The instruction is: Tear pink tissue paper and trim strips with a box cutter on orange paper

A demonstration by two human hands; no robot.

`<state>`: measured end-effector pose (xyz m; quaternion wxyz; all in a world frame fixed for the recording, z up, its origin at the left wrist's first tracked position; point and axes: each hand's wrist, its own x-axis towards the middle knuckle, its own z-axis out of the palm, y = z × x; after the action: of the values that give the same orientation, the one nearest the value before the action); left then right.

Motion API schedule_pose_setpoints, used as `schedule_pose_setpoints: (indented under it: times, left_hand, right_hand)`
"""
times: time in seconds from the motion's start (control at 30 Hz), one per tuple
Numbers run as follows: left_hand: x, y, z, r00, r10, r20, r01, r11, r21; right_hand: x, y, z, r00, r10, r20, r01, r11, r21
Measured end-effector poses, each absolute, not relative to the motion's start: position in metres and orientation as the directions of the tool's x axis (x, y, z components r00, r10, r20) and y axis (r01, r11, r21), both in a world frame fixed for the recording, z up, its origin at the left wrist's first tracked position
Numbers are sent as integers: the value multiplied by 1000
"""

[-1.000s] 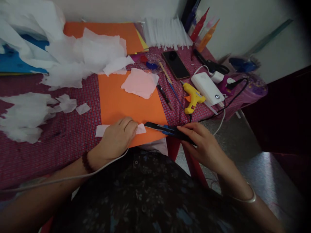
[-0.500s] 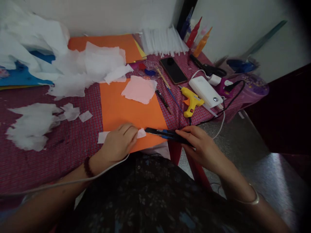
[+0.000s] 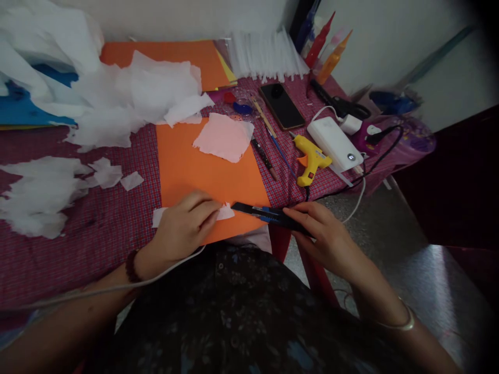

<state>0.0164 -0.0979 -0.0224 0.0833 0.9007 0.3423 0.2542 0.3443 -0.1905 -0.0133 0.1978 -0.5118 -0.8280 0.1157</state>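
My right hand [image 3: 325, 231] is wrapped round a black and blue utility knife [image 3: 268, 215], its blade end pointing left over the orange sheet [image 3: 206, 171]. The tip lies just beside the right end of a narrow white paper strip [image 3: 226, 212]. My left hand [image 3: 187, 221] is closed over the middle of that strip, thumb and forefinger pinched together at it; the part under the palm is hidden. Farther up the orange sheet lies a torn pale pink piece of paper [image 3: 224, 137].
Torn white tissue pieces [image 3: 39, 192] are spread on the checked cloth at left. Right of the sheet are a dark pen [image 3: 264, 158], a yellow glue gun [image 3: 311, 161], a phone [image 3: 283, 106] and a white power bank [image 3: 335, 143]. A white cable [image 3: 167, 270] crosses my left wrist.
The view has shifted slightly. My left thumb and forefinger have shifted a little at the strip. The knife stays in my right hand at nearly the same spot.
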Motion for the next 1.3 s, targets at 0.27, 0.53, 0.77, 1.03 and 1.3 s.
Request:
schedule_pose_setpoints:
  times: [0.27,0.53,0.77,1.03,1.3]
  left_hand:
    - [15,-98,-28,664,609,434,574,-787,225]
    - [15,-99,-29,673,586,451,558,-803,210]
    - [18,-101,-24,668,615,419,590,-781,206]
    - [19,-103,-21,667,662,341,623,-747,232]
    - [19,-102,-24,661,673,333,607,-740,290]
  right_hand:
    - [346,-188,-8,-375,871,319,795,478,-373]
    - [348,-179,-7,-416,832,366,814,520,-258]
    - [350,-178,-11,-421,843,334,820,511,-257]
    - [349,-181,-10,-366,871,329,820,468,-329]
    - [350,-188,-12,-364,882,298,812,457,-362]
